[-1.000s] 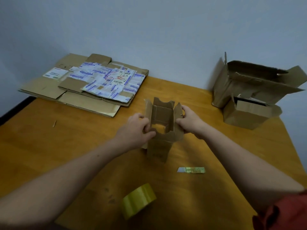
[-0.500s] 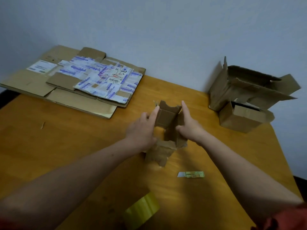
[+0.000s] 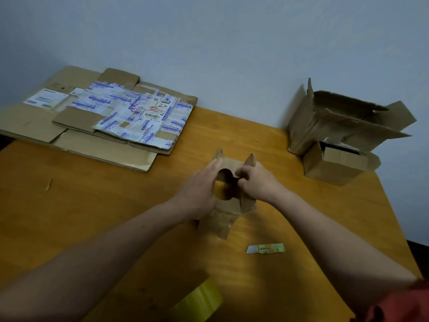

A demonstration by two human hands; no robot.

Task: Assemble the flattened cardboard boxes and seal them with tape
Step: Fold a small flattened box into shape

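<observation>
A small brown cardboard box stands half unfolded in the middle of the wooden table, its top flaps sticking up. My left hand lies flat with straight fingers against the box's left side. My right hand has its fingers curled over a flap on the box's right side, pinching it inward. A roll of yellow tape lies near the table's front edge. A small green box cutter lies to the right of the box.
A stack of flattened cardboard boxes with printed labels lies at the back left. Two opened cardboard boxes stand at the back right against the wall. A small cardboard scrap lies at the left.
My right hand has curled from straight fingers onto the right flap and folded it inward. The left hand stays flat on the left side. The camera has tilted slightly.
</observation>
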